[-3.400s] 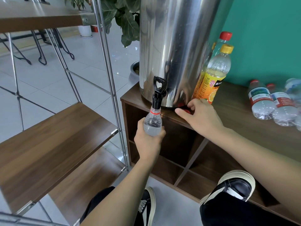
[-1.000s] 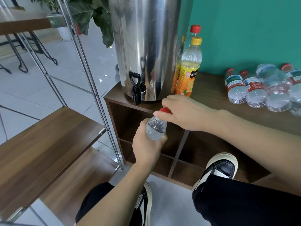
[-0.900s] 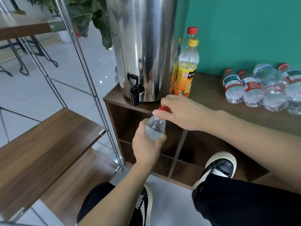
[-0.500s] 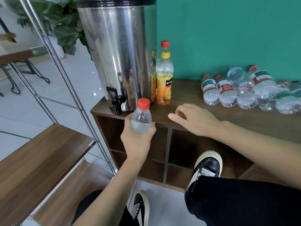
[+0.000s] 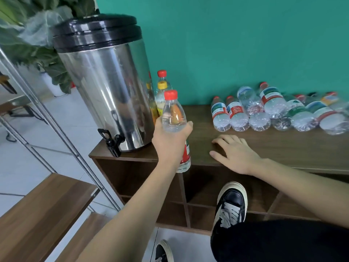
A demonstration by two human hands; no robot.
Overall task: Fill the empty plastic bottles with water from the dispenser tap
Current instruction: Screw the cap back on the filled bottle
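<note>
Red-capped and clear, the water bottle (image 5: 173,118) sits upright in my left hand (image 5: 170,142), raised in front of the counter (image 5: 283,146) edge, just right of the steel dispenser (image 5: 105,87). My left forearm reaches up from the lower frame, wrist straight, fingers (image 5: 188,127) and thumb wrapped round the bottle's middle. Its base shows below my hand, with part of a red, white and green label; I cannot read the print. The cap is on.

My right hand (image 5: 236,154) lies palm down on the counter near its front edge, fingers spread and relaxed, holding nothing. It is apart from the bottle.

The dispenser stands at the counter's left end under a black lid, its black tap (image 5: 112,142) overhanging the front corner. Behind the held bottle, an orange drink bottle (image 5: 161,99) with a yellow cap and a taller red-capped bottle (image 5: 162,78) stand against the dispenser. Their writing is hidden or too blurred to read.

A heap of plastic bottles (image 5: 273,112) lies on its side along the green wall, bases toward me, red-and-white and green labels illegible.
</note>
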